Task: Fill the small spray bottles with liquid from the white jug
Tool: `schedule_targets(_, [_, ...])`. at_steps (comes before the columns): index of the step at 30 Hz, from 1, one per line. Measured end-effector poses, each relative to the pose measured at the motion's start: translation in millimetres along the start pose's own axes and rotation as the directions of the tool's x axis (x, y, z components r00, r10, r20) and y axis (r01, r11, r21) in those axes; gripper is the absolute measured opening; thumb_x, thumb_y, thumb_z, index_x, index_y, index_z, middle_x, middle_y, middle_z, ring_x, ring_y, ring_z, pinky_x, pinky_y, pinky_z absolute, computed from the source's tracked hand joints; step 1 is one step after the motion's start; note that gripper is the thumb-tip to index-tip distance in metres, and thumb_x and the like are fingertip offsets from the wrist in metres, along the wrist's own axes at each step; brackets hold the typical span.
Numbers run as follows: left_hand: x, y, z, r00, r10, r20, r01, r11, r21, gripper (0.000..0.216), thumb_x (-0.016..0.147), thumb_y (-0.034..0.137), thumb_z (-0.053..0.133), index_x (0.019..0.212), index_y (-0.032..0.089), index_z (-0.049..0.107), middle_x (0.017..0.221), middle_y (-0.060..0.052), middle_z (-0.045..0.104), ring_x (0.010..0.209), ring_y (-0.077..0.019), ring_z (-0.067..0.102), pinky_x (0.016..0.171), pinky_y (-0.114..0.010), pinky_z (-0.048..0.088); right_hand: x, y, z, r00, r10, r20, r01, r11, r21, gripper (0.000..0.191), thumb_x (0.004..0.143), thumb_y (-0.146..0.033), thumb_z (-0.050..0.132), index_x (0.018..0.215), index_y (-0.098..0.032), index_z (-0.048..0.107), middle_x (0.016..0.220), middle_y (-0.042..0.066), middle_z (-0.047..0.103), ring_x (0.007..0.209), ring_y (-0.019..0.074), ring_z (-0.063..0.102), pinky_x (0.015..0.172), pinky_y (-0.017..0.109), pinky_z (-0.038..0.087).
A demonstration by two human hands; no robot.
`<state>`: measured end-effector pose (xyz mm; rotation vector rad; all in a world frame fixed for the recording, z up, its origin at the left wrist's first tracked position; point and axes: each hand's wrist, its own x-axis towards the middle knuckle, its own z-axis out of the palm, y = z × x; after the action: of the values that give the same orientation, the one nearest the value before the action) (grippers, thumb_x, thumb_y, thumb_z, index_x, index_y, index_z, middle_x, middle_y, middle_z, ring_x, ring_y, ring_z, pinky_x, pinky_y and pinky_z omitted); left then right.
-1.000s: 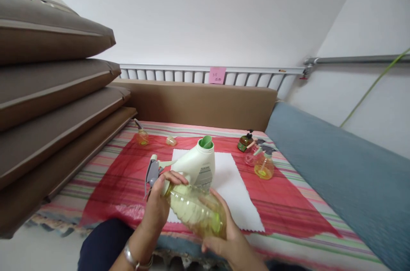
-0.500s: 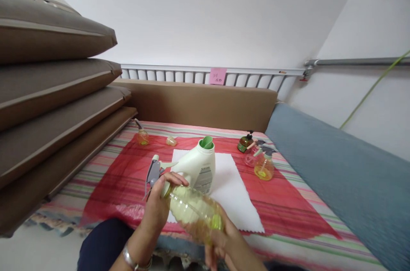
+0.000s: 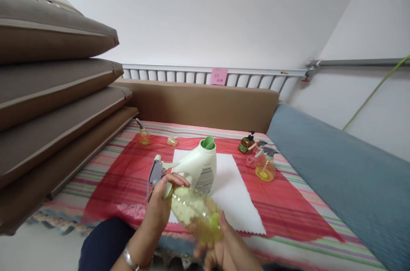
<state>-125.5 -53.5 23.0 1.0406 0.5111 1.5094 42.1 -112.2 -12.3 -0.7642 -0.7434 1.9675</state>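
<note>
A yellow-green transparent spray bottle [image 3: 188, 209] lies tilted nearly sideways between my hands, with its grey trigger head [image 3: 155, 175] pointing up at the left. My left hand [image 3: 160, 198] is closed around the neck, just below the trigger head. At the base end, my right hand [image 3: 229, 243] has its thumb on the right side and its fingers underneath, partly blurred. Directly behind the bottle, a pale green detergent jug [image 3: 206, 168] stands upright with a green spout in its open mouth. A white cloth [image 3: 240, 207] with a scalloped edge lies under the jug.
At the right stand a yellow spray bottle [image 3: 265, 172], a pink one [image 3: 253, 158] and a dark pump bottle [image 3: 246, 144]. An orange-yellow spray bottle [image 3: 144, 138] and a small clear cup [image 3: 172, 141] sit back left. Stacked brown cushions [image 3: 60, 74] border the left side.
The spray bottle stays in both hands, almost in the same place. My right hand has shifted its fingers slightly around the base. The view has moved a little.
</note>
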Motion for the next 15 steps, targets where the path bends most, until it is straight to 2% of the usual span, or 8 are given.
schedule_targets(2, [-0.4, -0.2, -0.1, 1.000, -0.002, -0.009, 0.002, 1.000, 0.002, 0.038, 0.086, 0.040, 0.039, 0.070, 0.015, 0.064, 0.078, -0.009, 0.063, 0.083, -0.0231, 0.056, 0.085, -0.037, 0.038, -2.8, -0.8, 3.0, 0.987, -0.144, -0.078, 0.142, 0.989, -0.028, 0.092, 0.066, -0.050, 0.071, 0.138, -0.037, 0.015, 0.130, 0.011, 0.050, 0.081, 0.0194, 0.066, 0.051, 0.025, 0.050])
schedule_targets(3, [-0.5, -0.2, -0.3, 1.000, 0.001, -0.015, -0.001, 1.000, 0.003, 0.038, 0.085, 0.040, 0.039, 0.069, 0.016, 0.064, 0.078, -0.009, 0.063, 0.083, -0.0231, 0.056, 0.085, -0.037, 0.038, -3.4, -0.6, 3.3, 0.982, -0.172, -0.081, 0.169, 0.985, -0.046, 0.098, 0.062, -0.043, 0.076, 0.138, -0.039, 0.013, 0.132, 0.010, 0.048, 0.083, 0.0196, 0.065, 0.053, 0.026, 0.050])
schedule_targets(5, [-0.5, 0.3, -0.9, 1.000, 0.009, -0.015, -0.009, 1.000, 0.002, 0.037, 0.085, 0.039, 0.040, 0.069, 0.016, 0.064, 0.077, -0.009, 0.063, 0.082, -0.0230, 0.056, 0.086, -0.037, 0.038, -2.4, 1.1, 1.2, 0.994, -0.103, -0.019, 0.102, 0.993, -0.051, 0.091, 0.064, -0.050, 0.072, 0.137, -0.032, 0.022, 0.120, 0.013, 0.058, 0.061, 0.0139, 0.064, 0.044, 0.021, 0.045])
schedule_targets(8, [-0.6, 0.5, -1.9, 1.000, 0.009, -0.004, -0.009, 1.000, -0.011, 0.036, 0.085, 0.038, 0.040, 0.069, 0.016, 0.063, 0.077, -0.008, 0.062, 0.082, -0.0226, 0.056, 0.085, -0.036, 0.037, 2.8, 5.0, -3.5, 0.996, 0.077, 0.039, -0.076, 0.997, -0.033, 0.085, 0.071, -0.073, 0.045, 0.135, -0.018, 0.031, 0.097, 0.017, 0.067, 0.039, 0.0079, 0.054, 0.035, 0.017, 0.036])
schedule_targets(9, [-0.8, 0.2, -1.9, 1.000, 0.005, -0.003, -0.005, 1.000, -0.014, 0.036, 0.085, 0.038, 0.040, 0.069, 0.016, 0.063, 0.077, -0.008, 0.062, 0.082, -0.0224, 0.055, 0.085, -0.036, 0.037, 4.3, 6.1, -4.1, 0.998, 0.062, 0.006, -0.061, 0.998, -0.031, 0.088, 0.071, -0.074, 0.044, 0.137, -0.020, 0.026, 0.102, 0.018, 0.065, 0.044, 0.0102, 0.058, 0.036, 0.019, 0.039])
schedule_targets(12, [-2.0, -1.0, -0.8, 1.000, -0.006, -0.012, 0.006, 1.000, -0.026, 0.035, 0.085, 0.039, 0.041, 0.069, 0.016, 0.062, 0.077, -0.008, 0.062, 0.082, -0.0220, 0.055, 0.084, -0.035, 0.037, 4.5, 8.0, -3.1, 0.981, -0.146, -0.126, 0.137, 0.987, -0.081, 0.104, 0.062, -0.057, 0.071, 0.140, -0.035, 0.007, 0.132, 0.015, 0.048, 0.074, 0.0200, 0.066, 0.047, 0.027, 0.050])
schedule_targets(13, [-2.4, -1.2, -0.1, 1.000, -0.004, -0.018, 0.003, 1.000, -0.027, 0.035, 0.085, 0.039, 0.041, 0.069, 0.016, 0.062, 0.077, -0.008, 0.062, 0.081, -0.0218, 0.055, 0.083, -0.035, 0.037, 3.6, 8.1, -2.8, 0.974, -0.177, -0.142, 0.165, 0.982, -0.087, 0.106, 0.060, -0.050, 0.075, 0.140, -0.037, 0.007, 0.133, 0.013, 0.047, 0.078, 0.0205, 0.066, 0.049, 0.027, 0.051])
schedule_targets(15, [-2.7, -0.5, 1.5, 0.999, 0.018, -0.030, -0.019, 0.999, -0.027, 0.036, 0.085, 0.040, 0.041, 0.068, 0.016, 0.061, 0.076, -0.008, 0.062, 0.079, -0.0213, 0.055, 0.082, -0.035, 0.038, 3.2, 7.5, -3.9, 0.992, -0.076, -0.105, 0.071, 0.996, -0.047, 0.090, 0.063, -0.050, 0.072, 0.137, -0.030, 0.025, 0.119, 0.013, 0.059, 0.076, 0.0201, 0.066, 0.053, 0.027, 0.050])
